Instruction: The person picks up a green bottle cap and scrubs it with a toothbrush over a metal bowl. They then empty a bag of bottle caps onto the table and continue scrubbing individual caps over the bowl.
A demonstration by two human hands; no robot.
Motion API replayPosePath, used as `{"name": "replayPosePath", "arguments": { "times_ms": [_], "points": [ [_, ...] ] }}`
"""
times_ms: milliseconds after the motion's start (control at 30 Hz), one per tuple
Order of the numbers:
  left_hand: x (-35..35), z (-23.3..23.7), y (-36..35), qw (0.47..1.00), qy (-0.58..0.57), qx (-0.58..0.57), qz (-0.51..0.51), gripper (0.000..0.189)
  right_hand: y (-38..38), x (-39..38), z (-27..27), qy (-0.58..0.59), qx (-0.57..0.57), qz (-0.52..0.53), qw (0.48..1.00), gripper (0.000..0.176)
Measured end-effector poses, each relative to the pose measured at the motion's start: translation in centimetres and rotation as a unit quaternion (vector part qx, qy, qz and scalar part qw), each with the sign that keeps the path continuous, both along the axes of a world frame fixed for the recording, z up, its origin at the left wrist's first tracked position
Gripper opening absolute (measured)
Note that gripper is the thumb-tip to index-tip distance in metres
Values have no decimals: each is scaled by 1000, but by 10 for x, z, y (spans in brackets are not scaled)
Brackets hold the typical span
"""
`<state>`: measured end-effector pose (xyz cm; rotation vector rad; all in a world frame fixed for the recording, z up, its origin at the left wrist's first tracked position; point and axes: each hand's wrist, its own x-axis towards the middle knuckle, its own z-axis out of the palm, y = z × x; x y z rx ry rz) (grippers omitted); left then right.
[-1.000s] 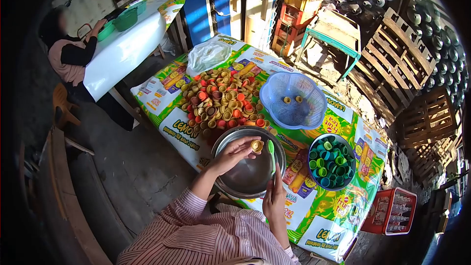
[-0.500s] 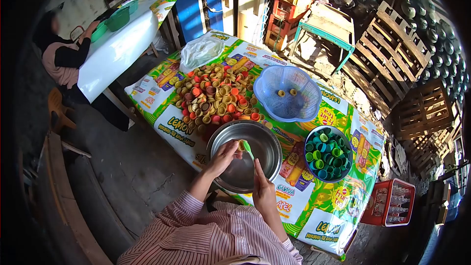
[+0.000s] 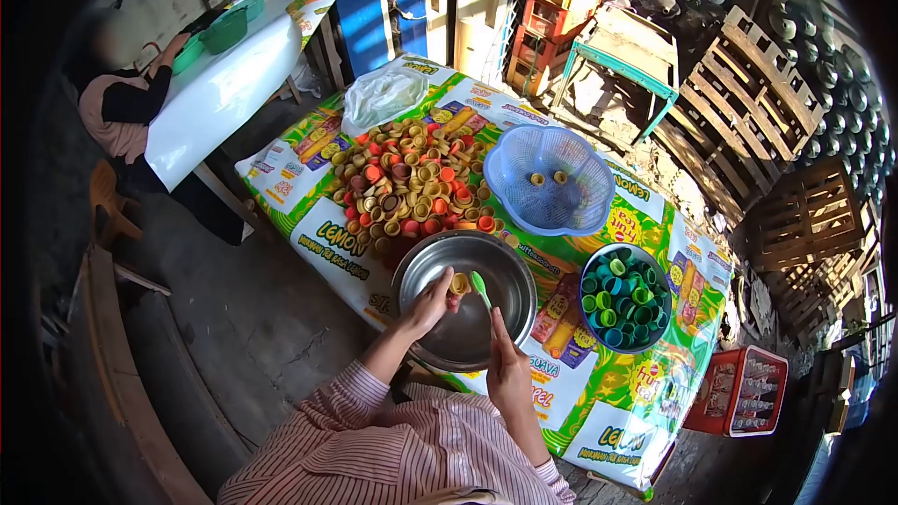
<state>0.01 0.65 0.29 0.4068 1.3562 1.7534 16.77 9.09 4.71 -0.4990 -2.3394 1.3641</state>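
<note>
Over the metal bowl [image 3: 432, 273], my left hand [image 3: 427, 308] pinches a tan bottle cap [image 3: 459, 284] between thumb and fingers, its open side up. My right hand [image 3: 507, 367] is closed around the pale handle of a toothbrush [image 3: 480, 287], whose green head points up and away from me. A small gap separates the brush head from the cap. Beyond the bowl lies a heap of tan, orange and red bottle caps [image 3: 412, 178]. Two tan caps [image 3: 549, 178] rest in a blue plastic basket [image 3: 510, 210].
Right of the bowl stands a round container [image 3: 587, 318] of green and teal caps. A clear plastic bag [image 3: 383, 101] lies at the table's far side. A red crate [image 3: 739, 391] stands beyond the right edge. Another person [image 3: 117, 108] works at a white table at left.
The brush head has come out of the cap and moved right and slightly down. My left hand has lowered a little, turning the cap's opening more toward me.
</note>
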Motion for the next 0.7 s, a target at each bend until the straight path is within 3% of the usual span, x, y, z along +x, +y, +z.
{"name": "replayPosePath", "arguments": {
  "times_ms": [167, 333, 500, 600, 700],
  "points": [
    [7, 12, 6, 997, -66, 2, 43, 48, 2, 1, -2, -16, 30, -1, 999, 57],
    [6, 7, 6, 997, 49, -62, -4, 55, -3, 3, -7, -31, 60, 21, 997, 51],
    [4, -1, 5, 997, -3, -77, -2, 57, -1, 4, 3, -49, 78, 1, 996, 51],
    [5, 2, 5, 992, 24, -121, 15, 56, -6, 6, -12, -27, 86, 13, 996, 62],
    [6, 0, 3, 993, 15, -115, -8, 54, -2, 5, -7, -43, 85, -7, 995, 61]
  ]
}}
